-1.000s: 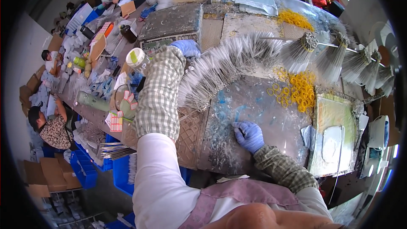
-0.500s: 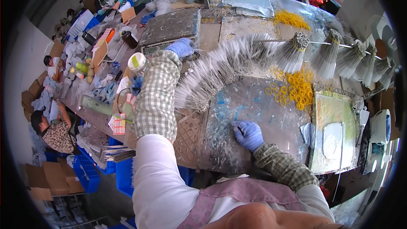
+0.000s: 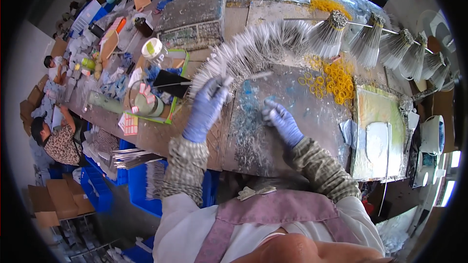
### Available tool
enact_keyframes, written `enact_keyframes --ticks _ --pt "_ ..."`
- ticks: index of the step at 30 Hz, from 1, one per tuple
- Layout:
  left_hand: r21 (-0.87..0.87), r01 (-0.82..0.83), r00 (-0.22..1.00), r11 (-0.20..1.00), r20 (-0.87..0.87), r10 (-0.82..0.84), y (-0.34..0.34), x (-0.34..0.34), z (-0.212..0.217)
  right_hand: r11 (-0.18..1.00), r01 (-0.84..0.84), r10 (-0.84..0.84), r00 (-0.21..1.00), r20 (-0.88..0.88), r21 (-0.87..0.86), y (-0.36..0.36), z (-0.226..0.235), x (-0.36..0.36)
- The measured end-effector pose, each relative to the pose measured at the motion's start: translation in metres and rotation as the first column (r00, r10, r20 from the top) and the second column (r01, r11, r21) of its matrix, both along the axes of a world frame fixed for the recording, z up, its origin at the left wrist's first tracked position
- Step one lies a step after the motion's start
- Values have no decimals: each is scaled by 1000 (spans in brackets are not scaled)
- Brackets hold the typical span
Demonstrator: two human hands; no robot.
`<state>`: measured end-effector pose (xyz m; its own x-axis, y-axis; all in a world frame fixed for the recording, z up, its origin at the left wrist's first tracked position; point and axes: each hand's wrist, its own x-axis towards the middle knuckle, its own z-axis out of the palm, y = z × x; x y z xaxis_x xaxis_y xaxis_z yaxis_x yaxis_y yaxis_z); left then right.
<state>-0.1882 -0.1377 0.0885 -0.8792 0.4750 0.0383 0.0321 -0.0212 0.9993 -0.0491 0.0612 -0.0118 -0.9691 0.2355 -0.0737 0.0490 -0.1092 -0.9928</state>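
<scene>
My left hand (image 3: 208,106), in a blue glove, is closed on a thin silver-grey stick (image 3: 253,75) at the near end of a long fanned row of such sticks (image 3: 253,48) lying across the worktable. In front of me my right hand (image 3: 281,121), also gloved in blue, rests on the stained grey work board (image 3: 312,117) with its fingers curled around a small pale object that I cannot make out. Between both hands the board is smeared blue and grey.
Yellow rubber rings (image 3: 336,80) are scattered right of the fan. Bundled sticks (image 3: 331,34) stand along the far right. A white lidded jar (image 3: 152,48), a black pad (image 3: 170,83) and papers crowd the left. A seated person (image 3: 53,139) works at lower left.
My left arm has drawn back from the far left end of the table to the near end of the fanned sticks. My right hand has stayed on the board.
</scene>
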Motion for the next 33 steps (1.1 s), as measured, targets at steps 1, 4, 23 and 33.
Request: enact_keyframes --ticks 1,4,23,33 --pt "5 32 999 999 37 -32 5 15 -9 900 44 -62 998 -27 -434 -4 13 0" --pt "107 172 966 979 176 -189 11 60 -40 874 47 -84 995 -55 -484 -14 47 2" --pt "-80 -74 957 994 276 93 -4 110 -87 359 3 239 966 -95 933 -4 59 19" --pt "211 -601 765 771 431 479 -60 120 -106 517 -283 379 922 80 808 -86 51 -82"
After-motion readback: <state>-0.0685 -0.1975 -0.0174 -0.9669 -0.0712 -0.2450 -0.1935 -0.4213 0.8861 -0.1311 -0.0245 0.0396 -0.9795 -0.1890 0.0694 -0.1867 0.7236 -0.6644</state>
